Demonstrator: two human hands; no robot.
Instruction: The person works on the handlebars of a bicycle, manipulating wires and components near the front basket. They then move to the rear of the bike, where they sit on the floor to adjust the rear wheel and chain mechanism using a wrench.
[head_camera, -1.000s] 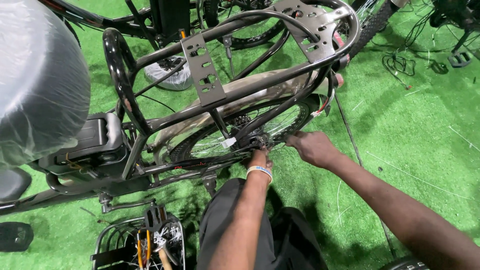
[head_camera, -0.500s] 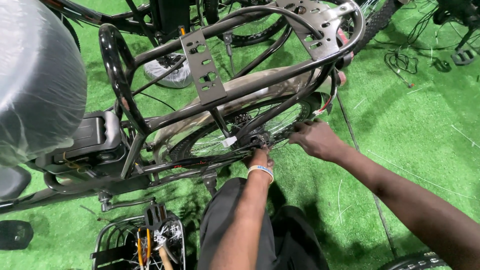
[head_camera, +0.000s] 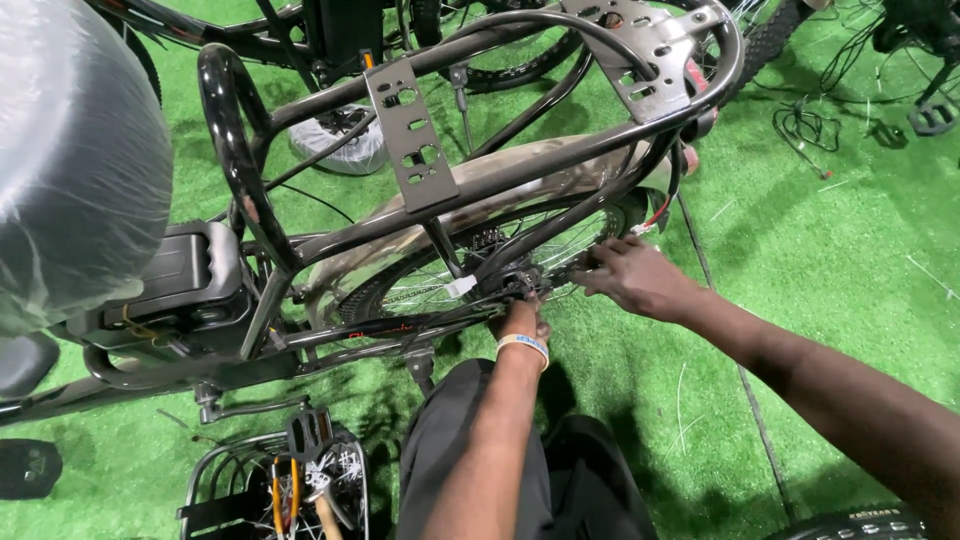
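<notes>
Left hand, wristband on the wrist, reaches to the axle of the rear wheel; its grip cannot be told, fingers hidden behind the frame; right hand just beside it, fingertips pinched narrowly at the hub; rack spans above; basket sits near the knee.

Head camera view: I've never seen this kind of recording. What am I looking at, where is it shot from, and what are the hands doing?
The camera sits on a person's head and looks down at their own bare arms. No robot is involved. A black bicycle with a rear rack stands on green artificial turf. Both hands work at the hub of the rear wheel: the left hand, with a wristband, reaches in from below, and the right hand fingers small parts beside it. Whether either grips anything is too small to tell. A wire basket holding tools lies at bottom left.
</notes>
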